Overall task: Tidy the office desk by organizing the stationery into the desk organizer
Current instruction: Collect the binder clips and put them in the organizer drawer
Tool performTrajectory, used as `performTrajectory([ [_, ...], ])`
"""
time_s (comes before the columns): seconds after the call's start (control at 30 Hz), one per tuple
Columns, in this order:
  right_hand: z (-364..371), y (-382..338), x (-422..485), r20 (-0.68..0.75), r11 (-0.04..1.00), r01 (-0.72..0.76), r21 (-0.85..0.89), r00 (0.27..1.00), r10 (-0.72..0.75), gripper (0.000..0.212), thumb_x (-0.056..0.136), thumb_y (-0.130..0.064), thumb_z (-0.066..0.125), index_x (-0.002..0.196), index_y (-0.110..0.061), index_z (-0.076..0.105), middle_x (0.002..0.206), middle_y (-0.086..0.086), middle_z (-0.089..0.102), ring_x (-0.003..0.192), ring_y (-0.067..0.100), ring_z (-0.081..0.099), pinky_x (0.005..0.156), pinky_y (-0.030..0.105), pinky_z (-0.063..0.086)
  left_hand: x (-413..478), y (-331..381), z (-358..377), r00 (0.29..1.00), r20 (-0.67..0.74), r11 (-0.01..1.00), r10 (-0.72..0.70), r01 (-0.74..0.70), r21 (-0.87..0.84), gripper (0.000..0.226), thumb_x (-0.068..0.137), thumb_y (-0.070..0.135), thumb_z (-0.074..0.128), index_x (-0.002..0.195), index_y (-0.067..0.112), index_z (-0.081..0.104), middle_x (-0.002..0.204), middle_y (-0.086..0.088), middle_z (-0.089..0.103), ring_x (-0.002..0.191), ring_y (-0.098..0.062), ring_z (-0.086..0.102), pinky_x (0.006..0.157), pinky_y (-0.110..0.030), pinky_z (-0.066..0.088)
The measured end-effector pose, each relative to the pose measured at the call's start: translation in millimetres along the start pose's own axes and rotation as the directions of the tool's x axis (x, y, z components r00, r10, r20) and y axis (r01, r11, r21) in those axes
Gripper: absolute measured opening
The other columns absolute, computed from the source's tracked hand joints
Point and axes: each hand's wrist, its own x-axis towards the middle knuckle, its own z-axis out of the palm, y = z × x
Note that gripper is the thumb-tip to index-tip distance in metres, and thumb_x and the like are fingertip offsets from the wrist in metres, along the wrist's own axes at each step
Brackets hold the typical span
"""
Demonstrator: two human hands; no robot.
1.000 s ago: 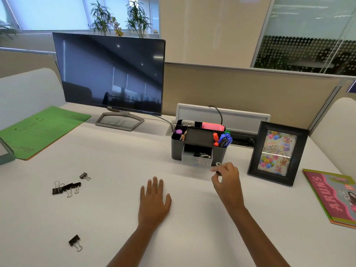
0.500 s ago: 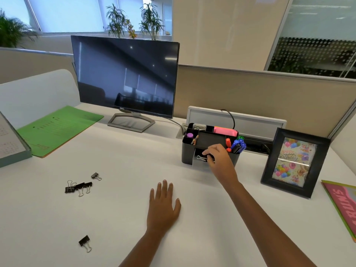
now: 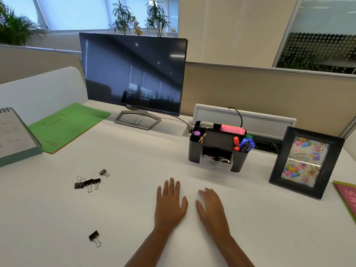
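Note:
A black desk organizer (image 3: 240,162) stands at the back of the white desk, with pens, pink notes and a purple item in its top slots. Its clear drawer (image 3: 215,163) is pulled out and holds binder clips. Loose black binder clips lie on the left: a cluster (image 3: 87,184), a small one (image 3: 104,172) behind it, and one (image 3: 94,237) nearer me. My left hand (image 3: 170,204) lies flat and empty on the desk. My right hand (image 3: 211,206) is beside it, fingers spread, holding nothing.
A dark monitor (image 3: 133,74) stands at the back. A green folder (image 3: 67,126) and a desk calendar (image 3: 15,135) are on the left. A black picture frame (image 3: 306,162) stands right of the organizer, and a pink booklet (image 3: 348,197) lies at the right edge.
My right hand was at the organizer's drawer with a clip; it has drawn back empty to the desk beside my left hand. The view shifted left.

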Motion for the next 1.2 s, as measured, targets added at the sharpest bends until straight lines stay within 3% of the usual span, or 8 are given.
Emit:
performTrajectory([
  [0.1, 6, -5, -11, -0.054, 0.981, 0.033, -0.191, 0.998, -0.044, 0.031, 0.077, -0.022, 0.071, 0.105, -0.009, 0.069, 0.115, 0.011, 0.066, 0.106, 0.028, 0.063, 0.085, 0.041, 0.052, -2, 2, -8, 0.999, -0.042, 0.996, 0.018, -0.015, 0.083, 0.062, 0.086, 0.043, 0.053, 0.139, 0.014, 0.039, 0.150, -0.013, 0.032, 0.139, -0.027, 0.032, 0.113, -0.046, 0.025],
  [0.17, 3, -13, -15, -0.038, 0.975, 0.001, -0.223, 0.999, -0.010, 0.042, 0.095, -0.035, 0.036, 0.099, -0.013, 0.072, 0.107, 0.006, 0.071, 0.098, 0.024, 0.067, 0.082, 0.033, 0.052, -4, 2, -10, 0.990, -0.120, 0.986, 0.078, -0.059, 0.157, 0.060, 0.059, 0.045, 0.078, 0.111, 0.016, 0.068, 0.120, -0.008, 0.065, 0.111, -0.021, 0.063, 0.085, -0.041, 0.054],
  [0.3, 1, -16, -18, -0.114, 0.960, -0.020, -0.280, 0.993, -0.012, 0.078, 0.096, -0.042, 0.000, 0.100, -0.012, 0.071, 0.107, 0.009, 0.070, 0.099, 0.028, 0.067, 0.084, 0.033, 0.049, -5, -3, -12, 0.984, -0.098, 0.980, 0.151, -0.136, 0.143, 0.054, 0.047, 0.043, 0.083, 0.096, 0.020, 0.075, 0.105, 0.000, 0.073, 0.097, -0.015, 0.069, 0.072, -0.034, 0.058],
  [0.53, 10, -11, -18, -0.188, 0.983, -0.051, -0.179, 0.982, 0.017, 0.025, 0.080, -0.007, 0.061, 0.104, -0.004, 0.069, 0.113, 0.014, 0.067, 0.107, 0.036, 0.062, 0.098, 0.036, 0.036, 14, -54, -38, 0.917, -0.162, 0.923, 0.364, -0.332, 0.193, 0.042, 0.037, 0.019, 0.087, 0.078, 0.017, 0.075, 0.080, 0.000, 0.075, 0.072, -0.015, 0.072, 0.057, -0.019, 0.056],
  [0.67, 10, -12, -21, -0.181, 0.987, -0.077, -0.143, 0.982, 0.051, 0.037, 0.069, 0.008, 0.071, 0.104, -0.002, 0.068, 0.114, 0.017, 0.066, 0.109, 0.037, 0.060, 0.092, 0.051, 0.045, 32, -97, -72, 0.947, -0.179, 0.921, 0.268, -0.198, 0.335, 0.021, 0.038, 0.007, 0.071, 0.058, 0.012, 0.069, 0.061, -0.004, 0.064, 0.053, -0.021, 0.064, 0.042, -0.019, 0.047],
  [0.8, 11, -15, -26, -0.202, 0.990, -0.111, -0.091, 0.975, 0.091, 0.033, 0.072, 0.010, 0.067, 0.104, 0.000, 0.068, 0.115, 0.018, 0.065, 0.112, 0.037, 0.058, 0.096, 0.049, 0.042, 43, -136, -99, 0.985, -0.170, 0.923, -0.004, 0.069, 0.379, 0.033, 0.051, 0.000, 0.074, 0.083, 0.003, 0.068, 0.084, -0.019, 0.064, 0.073, -0.034, 0.062, 0.057, -0.032, 0.048],
  [0.9, 10, -16, -28, -0.200, 0.989, -0.130, -0.074, 0.973, 0.113, 0.032, 0.075, 0.009, 0.064, 0.106, 0.000, 0.067, 0.118, 0.018, 0.063, 0.115, 0.036, 0.056, 0.099, 0.044, 0.039, 50, -157, -99, 0.967, -0.108, 0.882, -0.232, 0.257, 0.395, 0.038, 0.085, 0.006, 0.041, 0.122, 0.011, 0.047, 0.122, -0.013, 0.048, 0.109, -0.029, 0.046, 0.082, -0.032, 0.039],
  [1.2, 9, -17, -31, -0.191, 0.982, -0.174, -0.067, 0.969, 0.159, 0.033, 0.080, 0.007, 0.058, 0.111, -0.002, 0.065, 0.124, 0.014, 0.060, 0.122, 0.031, 0.051, 0.105, 0.029, 0.031, 59, -171, -92, 0.931, -0.026, 0.875, -0.364, 0.351, 0.333, 0.029, 0.092, 0.005, 0.040, 0.119, 0.012, 0.046, 0.121, -0.007, 0.048, 0.111, -0.021, 0.054, 0.088, -0.026, 0.046],
])
